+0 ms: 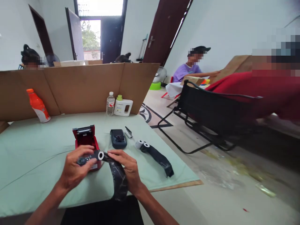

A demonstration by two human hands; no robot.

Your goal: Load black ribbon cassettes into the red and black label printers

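Note:
My left hand (75, 167) is closed around a black ribbon roll with a white core (100, 155), held just in front of a red label printer (85, 139) with its lid up. My right hand (126, 167) pinches the black ribbon strip (119, 179) that hangs from the roll toward the table edge. A dark blue cover piece (118, 138) lies right of the printer. Further right lies a second black ribbon (157, 156) with two white cores.
A green mat (35, 150) covers the table, backed by a cardboard screen (89, 86). An orange bottle (38, 106), a clear water bottle (110, 104) and a white jug (123, 107) stand along it. A black folding chair (211, 112) and seated people are at right.

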